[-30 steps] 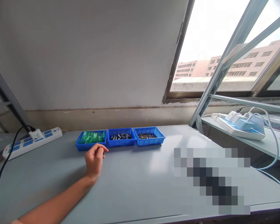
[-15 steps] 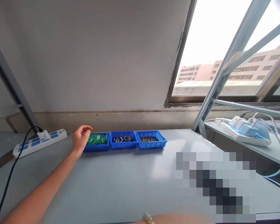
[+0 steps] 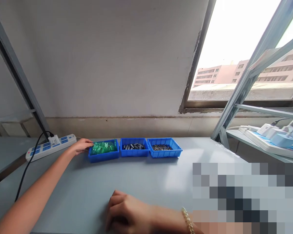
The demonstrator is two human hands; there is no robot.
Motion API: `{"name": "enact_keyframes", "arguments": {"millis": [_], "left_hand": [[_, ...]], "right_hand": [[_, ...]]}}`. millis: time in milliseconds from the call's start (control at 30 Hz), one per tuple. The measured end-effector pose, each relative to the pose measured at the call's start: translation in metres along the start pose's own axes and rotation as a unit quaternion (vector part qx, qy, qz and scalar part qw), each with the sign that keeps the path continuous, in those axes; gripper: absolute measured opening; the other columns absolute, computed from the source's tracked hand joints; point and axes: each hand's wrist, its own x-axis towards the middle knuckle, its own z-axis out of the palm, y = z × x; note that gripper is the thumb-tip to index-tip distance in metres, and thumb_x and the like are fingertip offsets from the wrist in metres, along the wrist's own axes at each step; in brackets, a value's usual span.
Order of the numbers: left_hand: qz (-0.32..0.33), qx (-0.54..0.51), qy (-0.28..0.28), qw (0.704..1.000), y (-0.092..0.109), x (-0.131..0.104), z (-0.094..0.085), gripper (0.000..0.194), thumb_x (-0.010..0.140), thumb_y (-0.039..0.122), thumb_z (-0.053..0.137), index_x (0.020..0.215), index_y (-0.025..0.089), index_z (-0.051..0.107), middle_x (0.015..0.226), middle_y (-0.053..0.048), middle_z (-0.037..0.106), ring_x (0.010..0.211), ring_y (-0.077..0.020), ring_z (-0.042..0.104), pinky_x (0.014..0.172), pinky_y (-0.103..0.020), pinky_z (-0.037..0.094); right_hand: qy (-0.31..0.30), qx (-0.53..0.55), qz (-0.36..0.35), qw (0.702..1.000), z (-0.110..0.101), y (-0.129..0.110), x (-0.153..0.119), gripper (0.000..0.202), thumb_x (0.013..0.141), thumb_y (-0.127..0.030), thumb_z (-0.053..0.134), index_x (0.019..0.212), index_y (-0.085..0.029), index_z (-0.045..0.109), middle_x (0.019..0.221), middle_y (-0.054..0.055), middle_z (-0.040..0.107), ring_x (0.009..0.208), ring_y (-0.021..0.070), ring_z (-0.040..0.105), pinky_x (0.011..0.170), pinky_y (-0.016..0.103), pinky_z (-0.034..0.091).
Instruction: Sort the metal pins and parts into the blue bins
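Observation:
My left hand (image 3: pixel 81 146) reaches to the far left of the bench, its fingers closed on the left rim of a blue plastic bin (image 3: pixel 104 158). Green circuit boards (image 3: pixel 104 147) in clear wrapping fill that bin, which sits slightly askew. Beside it stands a second blue bin (image 3: pixel 134 152) with dark grey cylindrical parts (image 3: pixel 133 146). A third blue bin (image 3: pixel 166 153) holds thin metal pins or screws (image 3: pixel 162 147). My right hand (image 3: pixel 127 211), with a beaded bracelet at the wrist, rests on the bench near the front, fingers curled in. Nothing shows in it, though its palm is hidden.
The grey bench top (image 3: pixel 146 178) runs back to the wall. A white power strip (image 3: pixel 51 147) with a black cable lies at the left. More plugs and chargers (image 3: pixel 278 138) sit on a shelf at the right, behind a metal frame. A pixelated patch covers the bench's right front.
My left hand has come down onto the left bin's rim, and that bin has turned slightly. My right hand has come into view at the front. The camera view has shifted left.

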Motion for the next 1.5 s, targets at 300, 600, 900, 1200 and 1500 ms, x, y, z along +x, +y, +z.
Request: {"name": "enact_keyframes", "arguments": {"millis": [300, 600, 900, 1200, 1500], "left_hand": [[0.029, -0.074, -0.051, 0.996, -0.026, -0.039, -0.016, 0.026, 0.091, 0.027, 0.057, 0.114, 0.016, 0.057, 0.114, -0.008, 0.062, 0.093, -0.0215, 0.063, 0.078, -0.041, 0.054], [0.114, -0.097, -0.111, 0.982, -0.017, -0.067, 0.0, 0.027, 0.06, 0.034, 0.078, 0.066, 0.02, 0.055, 0.065, 0.005, 0.052, 0.063, -0.0145, 0.054, 0.059, -0.025, 0.049], [0.22, -0.006, -0.089, 0.971, -0.009, -0.09, 0.01, 0.023, 0.066, 0.032, 0.072, 0.067, 0.02, 0.052, 0.064, 0.006, 0.047, 0.061, -0.0113, 0.044, 0.054, -0.02, 0.041], [0.365, 0.162, -0.102, 0.911, -0.016, -0.102, 0.023, 0.009, 0.078, 0.018, 0.057, 0.072, 0.022, 0.051, 0.074, 0.003, 0.052, 0.069, -0.0137, 0.054, 0.062, -0.024, 0.053], [0.544, 0.262, -0.07, 0.794, -0.019, -0.097, 0.029, 0.019, 0.081, 0.004, 0.05, 0.076, 0.022, 0.048, 0.07, 0.004, 0.053, 0.061, -0.01, 0.05, 0.058, -0.018, 0.042]], "right_hand": [[0.007, 0.011, -0.004, 1.0, -0.005, 0.002, -0.006, 0.011, 0.079, -0.007, 0.059, 0.079, -0.013, 0.068, 0.076, 0.002, 0.066, 0.082, 0.0111, 0.058, 0.087, 0.018, 0.044], [0.087, -0.033, 0.084, 0.992, -0.009, 0.018, -0.015, 0.027, 0.076, -0.009, 0.052, 0.1, -0.016, 0.063, 0.101, 0.009, 0.064, 0.092, 0.0186, 0.055, 0.085, 0.031, 0.047], [0.098, -0.042, 0.084, 0.991, -0.004, 0.025, -0.017, 0.029, 0.073, -0.009, 0.051, 0.099, -0.017, 0.062, 0.107, 0.01, 0.061, 0.096, 0.0201, 0.054, 0.085, 0.031, 0.049], [0.093, -0.098, 0.108, 0.985, -0.001, 0.026, -0.015, 0.017, 0.073, -0.013, 0.053, 0.086, -0.015, 0.064, 0.087, 0.009, 0.062, 0.079, 0.0189, 0.054, 0.069, 0.028, 0.051], [0.081, -0.076, 0.138, 0.984, -0.002, 0.021, -0.017, 0.02, 0.077, -0.012, 0.05, 0.089, -0.016, 0.065, 0.086, 0.008, 0.065, 0.078, 0.0171, 0.059, 0.065, 0.024, 0.048]]}}
